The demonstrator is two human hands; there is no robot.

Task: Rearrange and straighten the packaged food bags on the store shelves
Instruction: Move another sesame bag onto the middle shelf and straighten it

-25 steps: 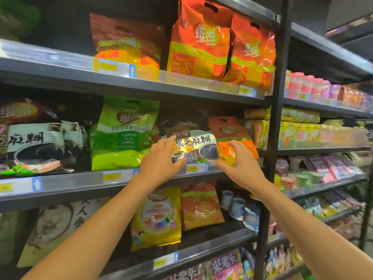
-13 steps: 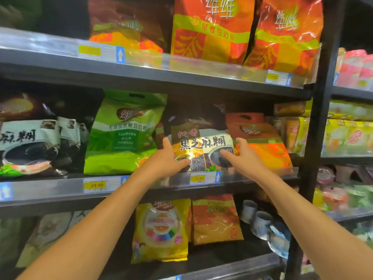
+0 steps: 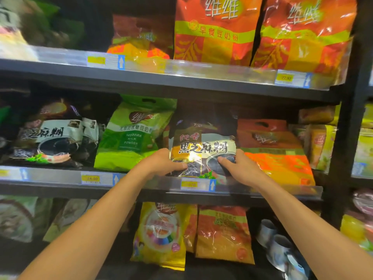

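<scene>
Foil-glossy under both grips now: left hand (image 3: 161,163) curled round the lower left corner of the black sesame bag (image 3: 202,146), thumb across the front; right hand (image 3: 240,168) clasping the lower right corner the same way. Half a second back, only flatter fingers laid against its sides (a second back, lower, nearer the rim). Standing at the front of the middle shelf (image 3: 141,185), between the green soy-milk bag (image 3: 133,134) and the orange bag (image 3: 270,150), close against both. Probably mid-straighten: held firmly enough to square up and face forward. Further up, red-orange packs (image 3: 214,31) upright on the top shelf (image 3: 201,71)
</scene>
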